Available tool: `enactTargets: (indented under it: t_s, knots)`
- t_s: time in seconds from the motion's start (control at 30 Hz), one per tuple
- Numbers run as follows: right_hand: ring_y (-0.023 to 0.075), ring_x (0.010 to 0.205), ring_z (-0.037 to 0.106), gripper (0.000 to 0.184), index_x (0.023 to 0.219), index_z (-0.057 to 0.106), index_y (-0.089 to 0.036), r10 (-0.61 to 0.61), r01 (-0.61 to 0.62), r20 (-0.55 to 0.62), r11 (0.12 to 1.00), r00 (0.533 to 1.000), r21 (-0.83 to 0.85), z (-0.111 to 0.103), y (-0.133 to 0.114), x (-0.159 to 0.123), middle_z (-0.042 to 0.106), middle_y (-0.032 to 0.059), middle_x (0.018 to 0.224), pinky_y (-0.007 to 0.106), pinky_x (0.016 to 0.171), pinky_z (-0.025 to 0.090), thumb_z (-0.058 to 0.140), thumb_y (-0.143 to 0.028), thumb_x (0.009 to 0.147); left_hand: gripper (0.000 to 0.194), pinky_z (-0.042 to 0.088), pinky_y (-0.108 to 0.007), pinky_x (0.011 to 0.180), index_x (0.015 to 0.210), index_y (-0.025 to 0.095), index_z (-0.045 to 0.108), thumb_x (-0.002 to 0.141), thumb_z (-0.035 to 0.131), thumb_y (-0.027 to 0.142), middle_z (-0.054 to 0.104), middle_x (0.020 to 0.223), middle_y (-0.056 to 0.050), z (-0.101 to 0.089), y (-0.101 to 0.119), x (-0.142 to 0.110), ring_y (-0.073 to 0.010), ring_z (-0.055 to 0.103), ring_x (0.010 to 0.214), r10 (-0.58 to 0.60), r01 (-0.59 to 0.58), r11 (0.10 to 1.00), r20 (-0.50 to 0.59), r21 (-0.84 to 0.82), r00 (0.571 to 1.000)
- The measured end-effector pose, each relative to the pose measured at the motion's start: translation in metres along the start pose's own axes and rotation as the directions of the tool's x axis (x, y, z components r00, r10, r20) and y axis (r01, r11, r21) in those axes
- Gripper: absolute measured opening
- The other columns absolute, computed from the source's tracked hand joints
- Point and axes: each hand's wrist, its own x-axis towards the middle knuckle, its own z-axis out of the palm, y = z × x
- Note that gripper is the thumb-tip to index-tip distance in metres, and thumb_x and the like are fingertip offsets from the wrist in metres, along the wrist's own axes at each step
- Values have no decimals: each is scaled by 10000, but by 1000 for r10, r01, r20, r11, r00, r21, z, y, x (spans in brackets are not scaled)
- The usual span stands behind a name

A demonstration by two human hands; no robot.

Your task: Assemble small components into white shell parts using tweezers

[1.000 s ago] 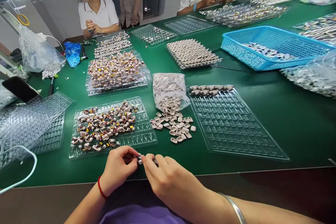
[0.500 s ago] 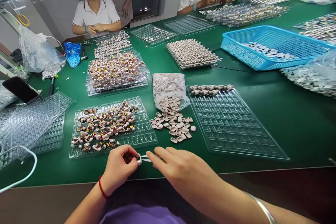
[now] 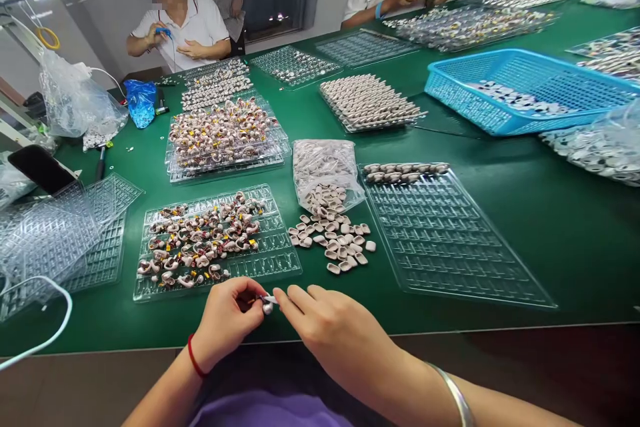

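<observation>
My left hand [image 3: 227,321] is curled at the near table edge, its fingertips pinched on a small pale shell part [image 3: 267,307]. My right hand [image 3: 327,328] meets it from the right, fingers closed on thin metal tweezers [image 3: 271,299] whose tips touch that part. Just beyond my hands lies a clear blister tray [image 3: 280,263] partly filled with pinkish shell parts carrying small coloured pieces. To its right is a loose pile of empty beige shells [image 3: 334,240] spilling from a plastic bag [image 3: 323,167].
A large, mostly bare clear tray [image 3: 450,240] lies at right with one row of shells at its far end. Stacked empty trays [image 3: 55,240] and a white cable [image 3: 45,340] are at left. A blue basket [image 3: 520,90], more filled trays and seated people lie across the table.
My right hand drew back slightly half a second ago, showing the tweezers, and has closed in on the part again. The person opposite raised a hand.
</observation>
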Motion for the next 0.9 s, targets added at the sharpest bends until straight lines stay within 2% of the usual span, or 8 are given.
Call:
enactTargets:
  t_s: [0.2,0.37,0.6,0.9]
  knots:
    - [165,529,545,212,1007,642,-80,-7,4,-68,999,998,-47,0,-7,0,602,38,669,300,463,350,500,-11,865,90,475,-233,574,766,139,690,726,611,156,691,692,-37,1,0,-1,-150,599,592,2,-2,1000,-8,-3,1000]
    - [165,503,536,279,1028,653,-48,43,-57,-115,991,992,-125,-2,-18,-1,596,46,645,294,440,342,458,19,840,84,462,-225,554,757,145,688,725,610,150,684,666,-26,1,2,-1,-141,587,571,5,-5,1000,-20,3,1000]
    - [160,506,533,343,1069,649,-45,71,-86,-89,982,993,-168,1,-25,-2,609,55,656,275,433,369,437,42,813,99,441,-226,542,760,148,674,728,580,149,667,650,-19,2,4,0,-136,564,550,0,2,999,-33,34,999]
    - [173,501,538,294,1046,658,-42,48,-57,-64,988,997,-144,-2,-23,1,599,47,654,289,435,362,495,12,807,101,457,-231,552,751,149,678,735,580,159,690,669,-33,2,4,0,-148,591,568,5,-3,999,-38,53,999]
